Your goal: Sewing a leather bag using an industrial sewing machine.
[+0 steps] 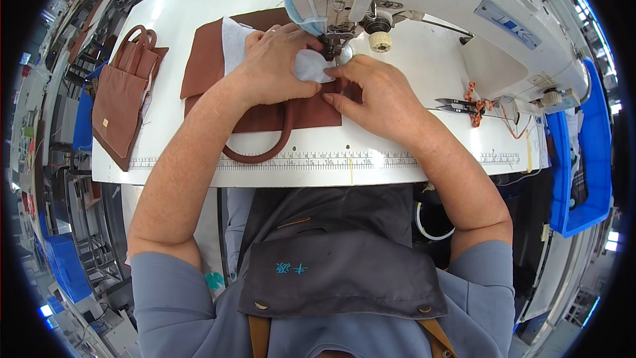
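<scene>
Beneath the needle of a white sewing machine lies a brown leather bag piece with a rounded handle and white lining. My left hand rests spread on the lining and leather, thumb and fingers apart, just left of the presser foot. Close to the needle on the right, the curled fingers of my right hand hold the edge of the leather piece. The exact contact under both hands is partly hidden.
A brown handled bag piece lies at the table's left edge. Thread snips with orange ties lie right of my right hand. A ruler strip runs along the front edge. A blue bin stands at the right.
</scene>
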`<state>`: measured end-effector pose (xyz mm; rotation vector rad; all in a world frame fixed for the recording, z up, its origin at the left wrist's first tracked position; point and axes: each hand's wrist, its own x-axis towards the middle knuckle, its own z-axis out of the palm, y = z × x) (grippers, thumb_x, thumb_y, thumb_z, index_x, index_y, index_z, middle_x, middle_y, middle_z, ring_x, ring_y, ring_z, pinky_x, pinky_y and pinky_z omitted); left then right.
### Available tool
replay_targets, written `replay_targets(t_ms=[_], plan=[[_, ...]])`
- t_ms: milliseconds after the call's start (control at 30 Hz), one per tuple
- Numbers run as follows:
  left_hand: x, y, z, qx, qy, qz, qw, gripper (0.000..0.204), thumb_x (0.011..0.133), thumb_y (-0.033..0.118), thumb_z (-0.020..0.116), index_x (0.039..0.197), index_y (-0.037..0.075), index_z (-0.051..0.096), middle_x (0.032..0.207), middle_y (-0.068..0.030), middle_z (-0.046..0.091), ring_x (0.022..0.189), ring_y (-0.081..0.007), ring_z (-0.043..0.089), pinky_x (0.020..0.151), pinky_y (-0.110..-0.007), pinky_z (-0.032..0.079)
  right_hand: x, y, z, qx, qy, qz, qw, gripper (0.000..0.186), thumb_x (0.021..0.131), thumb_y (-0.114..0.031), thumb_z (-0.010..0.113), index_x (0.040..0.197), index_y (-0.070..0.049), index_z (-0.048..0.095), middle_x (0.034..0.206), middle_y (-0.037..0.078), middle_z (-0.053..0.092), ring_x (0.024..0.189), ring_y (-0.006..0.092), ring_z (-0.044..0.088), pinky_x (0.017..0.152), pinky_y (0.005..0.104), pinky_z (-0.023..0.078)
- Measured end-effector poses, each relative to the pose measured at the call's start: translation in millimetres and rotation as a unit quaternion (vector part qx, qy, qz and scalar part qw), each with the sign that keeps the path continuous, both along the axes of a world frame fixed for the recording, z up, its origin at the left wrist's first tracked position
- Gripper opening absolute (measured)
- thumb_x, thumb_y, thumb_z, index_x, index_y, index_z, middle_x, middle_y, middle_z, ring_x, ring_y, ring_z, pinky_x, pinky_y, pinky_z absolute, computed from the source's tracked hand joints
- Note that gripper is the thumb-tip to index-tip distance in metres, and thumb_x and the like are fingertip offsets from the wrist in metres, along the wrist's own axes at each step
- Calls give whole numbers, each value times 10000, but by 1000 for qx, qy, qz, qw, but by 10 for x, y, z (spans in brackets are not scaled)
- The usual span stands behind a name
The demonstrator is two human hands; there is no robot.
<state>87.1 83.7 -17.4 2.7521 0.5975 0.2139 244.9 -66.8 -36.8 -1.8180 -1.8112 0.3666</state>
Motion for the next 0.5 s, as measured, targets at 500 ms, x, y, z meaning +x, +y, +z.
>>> replay_targets(t_ms=[500], plan=[[-253, -260, -270, 49, -126, -93, 986, 462, 796, 159, 699, 1238, 32, 665, 1338, -117, 629, 1264, -300, 574, 1132, -448, 375, 172, -18, -141, 157, -189, 32, 969, 467, 851, -418, 753, 1120, -36, 747, 999, 67, 676, 946, 238, 596, 773, 386, 498]])
